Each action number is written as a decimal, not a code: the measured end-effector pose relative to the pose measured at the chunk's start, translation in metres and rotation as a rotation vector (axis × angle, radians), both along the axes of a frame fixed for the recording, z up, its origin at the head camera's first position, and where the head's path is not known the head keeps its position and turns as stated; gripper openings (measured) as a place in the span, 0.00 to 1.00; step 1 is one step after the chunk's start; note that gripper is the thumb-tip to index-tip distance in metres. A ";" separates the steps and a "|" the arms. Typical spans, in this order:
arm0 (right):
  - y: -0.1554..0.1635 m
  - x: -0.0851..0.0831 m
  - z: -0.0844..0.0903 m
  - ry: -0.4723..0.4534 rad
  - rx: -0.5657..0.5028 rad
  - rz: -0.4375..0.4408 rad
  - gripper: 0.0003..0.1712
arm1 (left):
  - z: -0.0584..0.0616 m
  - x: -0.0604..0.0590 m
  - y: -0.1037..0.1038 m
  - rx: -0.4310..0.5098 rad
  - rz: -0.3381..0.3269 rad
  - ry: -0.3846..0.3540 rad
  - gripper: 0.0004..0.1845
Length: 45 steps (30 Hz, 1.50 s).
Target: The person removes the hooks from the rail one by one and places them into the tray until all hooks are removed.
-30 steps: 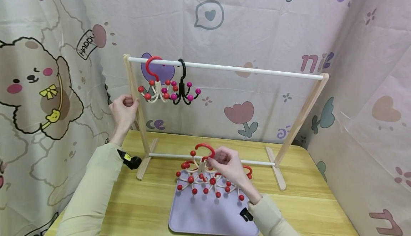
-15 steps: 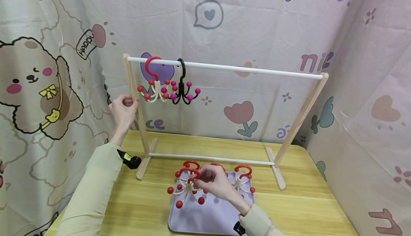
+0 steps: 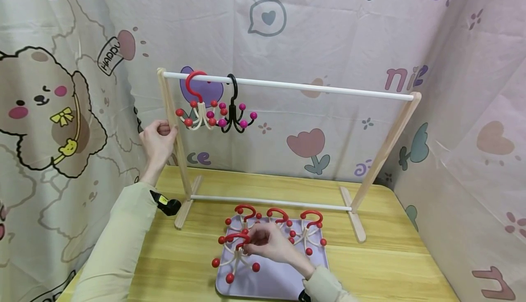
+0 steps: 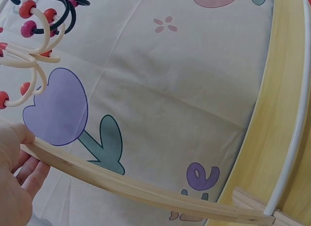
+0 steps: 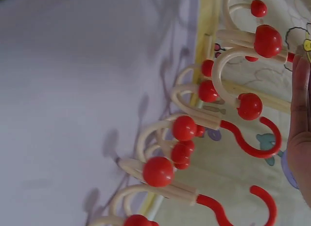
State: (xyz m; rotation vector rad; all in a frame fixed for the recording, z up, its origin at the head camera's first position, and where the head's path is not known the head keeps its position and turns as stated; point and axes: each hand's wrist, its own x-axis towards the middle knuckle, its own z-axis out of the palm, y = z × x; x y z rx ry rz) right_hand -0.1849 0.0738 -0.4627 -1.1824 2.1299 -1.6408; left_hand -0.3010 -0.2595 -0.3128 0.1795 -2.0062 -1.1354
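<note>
Your right hand (image 3: 267,245) pinches a red-beaded hanger (image 3: 235,252) over the mat's (image 3: 279,279) left edge, hook up; your left hand (image 3: 158,140) grips the rack's post (image 3: 174,137), up-left.

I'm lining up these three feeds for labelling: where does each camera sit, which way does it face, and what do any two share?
Head: worn on the head, looking forward and down at the rack, mat and table; both sleeved arms show, left hand gripping the rack's post, right hand pinching a red hook.
Left wrist: looks past the left hand's fingers along the post to the curtain.
Right wrist: close above the mat, facing the hooks; only fingers show.
Shared: head and right wrist both show the red hooks on the mat.
</note>
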 end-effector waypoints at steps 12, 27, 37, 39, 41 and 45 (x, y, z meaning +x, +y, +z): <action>-0.001 -0.003 -0.011 -0.070 0.089 -0.003 0.06 | -0.001 -0.001 -0.001 -0.013 0.008 0.008 0.13; -0.006 -0.006 -0.016 -0.080 0.166 -0.049 0.03 | -0.001 0.000 -0.001 -0.014 0.002 0.003 0.13; -0.005 -0.007 -0.016 -0.078 0.181 -0.052 0.03 | 0.000 0.000 -0.001 -0.011 -0.001 0.011 0.13; -0.004 -0.007 -0.016 -0.084 0.180 -0.047 0.03 | 0.000 0.000 -0.001 -0.011 0.000 0.011 0.13; -0.003 -0.007 -0.017 -0.092 0.177 -0.043 0.03 | 0.000 0.000 -0.001 -0.010 0.000 0.010 0.13; -0.002 -0.008 -0.017 -0.087 0.187 -0.045 0.02 | 0.000 0.000 -0.001 -0.007 -0.004 0.014 0.13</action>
